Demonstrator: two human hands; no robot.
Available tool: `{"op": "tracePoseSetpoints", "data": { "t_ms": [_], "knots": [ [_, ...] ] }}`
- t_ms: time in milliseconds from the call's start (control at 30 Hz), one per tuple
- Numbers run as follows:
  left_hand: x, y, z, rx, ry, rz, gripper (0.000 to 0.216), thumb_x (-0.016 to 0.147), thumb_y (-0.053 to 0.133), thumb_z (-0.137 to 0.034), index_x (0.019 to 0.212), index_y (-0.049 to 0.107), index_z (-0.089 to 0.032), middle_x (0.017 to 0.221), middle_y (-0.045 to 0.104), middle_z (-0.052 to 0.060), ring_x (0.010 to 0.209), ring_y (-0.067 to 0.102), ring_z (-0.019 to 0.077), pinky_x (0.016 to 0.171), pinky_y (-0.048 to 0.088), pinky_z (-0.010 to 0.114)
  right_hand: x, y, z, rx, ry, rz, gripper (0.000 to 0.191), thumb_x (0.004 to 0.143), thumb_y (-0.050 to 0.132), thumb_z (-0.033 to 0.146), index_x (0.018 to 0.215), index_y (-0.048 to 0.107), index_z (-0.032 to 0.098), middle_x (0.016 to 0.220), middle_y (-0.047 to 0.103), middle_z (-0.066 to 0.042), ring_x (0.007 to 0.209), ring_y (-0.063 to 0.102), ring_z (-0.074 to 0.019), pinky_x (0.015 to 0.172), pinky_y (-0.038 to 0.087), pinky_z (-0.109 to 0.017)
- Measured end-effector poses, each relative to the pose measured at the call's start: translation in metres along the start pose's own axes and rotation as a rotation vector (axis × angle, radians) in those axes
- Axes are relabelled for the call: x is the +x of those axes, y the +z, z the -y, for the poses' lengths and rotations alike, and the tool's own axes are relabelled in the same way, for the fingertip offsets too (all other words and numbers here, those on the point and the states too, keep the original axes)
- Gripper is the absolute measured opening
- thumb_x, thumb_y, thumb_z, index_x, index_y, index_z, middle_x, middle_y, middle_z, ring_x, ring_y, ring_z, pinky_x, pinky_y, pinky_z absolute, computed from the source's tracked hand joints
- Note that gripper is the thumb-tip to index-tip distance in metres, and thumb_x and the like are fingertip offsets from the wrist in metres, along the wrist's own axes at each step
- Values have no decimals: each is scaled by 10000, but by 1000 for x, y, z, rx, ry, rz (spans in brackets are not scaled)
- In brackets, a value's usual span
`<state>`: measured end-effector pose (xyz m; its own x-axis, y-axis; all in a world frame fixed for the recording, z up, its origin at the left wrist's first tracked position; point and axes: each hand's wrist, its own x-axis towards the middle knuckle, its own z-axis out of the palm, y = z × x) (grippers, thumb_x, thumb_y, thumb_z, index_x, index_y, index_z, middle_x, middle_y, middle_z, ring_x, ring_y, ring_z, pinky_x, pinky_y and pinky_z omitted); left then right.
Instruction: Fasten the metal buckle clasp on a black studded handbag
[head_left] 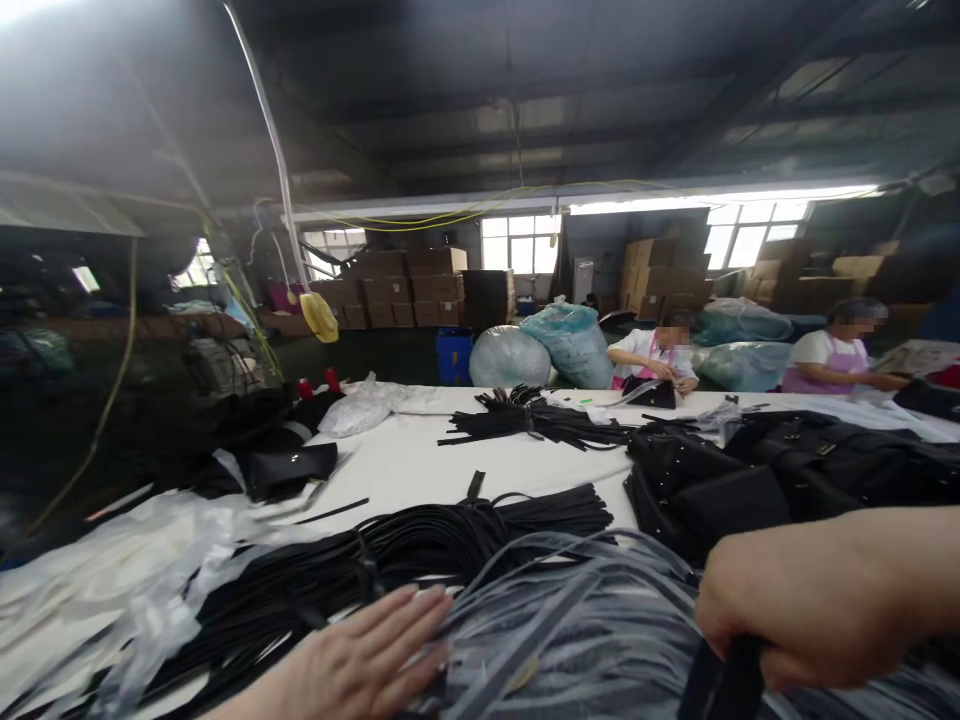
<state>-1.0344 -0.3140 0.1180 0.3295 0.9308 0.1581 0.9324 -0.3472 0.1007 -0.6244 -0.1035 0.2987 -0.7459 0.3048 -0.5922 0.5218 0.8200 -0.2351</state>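
Observation:
My left hand (367, 655) lies flat, fingers spread, on a heap of grey straps (570, 630) at the near edge of the white table (405, 460). My right hand (780, 610) is closed around a black strap (724, 680) that hangs below the fist. A large bundle of black straps (420, 550), tied in the middle, stretches across the table just beyond my left hand. Black bags (750, 480) are piled to the right, behind my right forearm.
A second bundle of black straps (540, 420) lies farther back. Clear plastic wrapping (112, 570) covers the left side. Two people (656, 360) work at the far end. Filled plastic sacks (540, 350) and stacked cartons (405, 290) stand behind. A yellow tool (320, 315) hangs overhead.

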Motion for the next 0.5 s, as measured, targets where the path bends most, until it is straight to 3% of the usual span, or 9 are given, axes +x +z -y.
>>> {"op": "tracePoseSetpoints", "data": {
  "t_ms": [100, 200, 300, 400, 467, 500],
  "knots": [
    [13, -49, -8, 4, -85, 79, 686, 627, 609, -648, 1143, 692, -204, 1380, 572, 125, 1289, 512, 252, 1105, 358, 432, -2, -19, 15, -33, -19, 22, 348, 606, 593, 153, 757, 768, 413, 660, 714, -11, 618, 638, -195, 569, 351, -329],
    [41, -50, -20, -15, -163, -12, 704, 638, 533, -695, 1104, 698, -194, 1336, 599, 156, 1229, 551, 273, 1047, 407, 462, 13, -33, 17, -10, -77, 2, 302, 574, 631, 118, 645, 744, 389, 567, 666, -2, 543, 601, -178, 588, 369, -317],
    [89, -16, -36, -236, -271, -142, 739, 662, 541, -676, 1192, 655, -173, 1302, 609, 183, 1170, 581, 293, 973, 466, 446, 57, -47, 7, 86, -310, -69, 245, 683, 638, 164, 798, 764, 339, 717, 713, 3, 648, 626, -164, 640, 404, -281],
    [154, 37, -55, -734, -208, -137, 972, 617, 647, -695, 1372, 479, -106, 1182, 654, 191, 1074, 621, 284, 908, 507, 412, 136, -60, -23, 287, -522, -109, 261, 809, 638, 318, 1040, 726, 237, 921, 722, -19, 812, 637, -162, 727, 451, -254],
    [193, 79, -64, -1141, -408, -100, 759, 816, 460, -694, 1267, 520, -86, 800, 696, 104, 754, 668, 216, 722, 545, 360, 205, -69, -56, 440, -469, -83, 338, 846, 633, 406, 1098, 698, 192, 999, 714, -37, 871, 645, -161, 770, 482, -252],
    [207, 101, -67, -1275, -523, -39, 717, 867, 371, -702, 1197, 550, -92, 698, 663, 79, 643, 647, 210, 624, 537, 352, 241, -74, -76, 480, -349, -116, 334, 895, 582, 402, 1142, 681, 200, 1080, 701, -42, 931, 647, -157, 809, 489, -250]
  ]
}}
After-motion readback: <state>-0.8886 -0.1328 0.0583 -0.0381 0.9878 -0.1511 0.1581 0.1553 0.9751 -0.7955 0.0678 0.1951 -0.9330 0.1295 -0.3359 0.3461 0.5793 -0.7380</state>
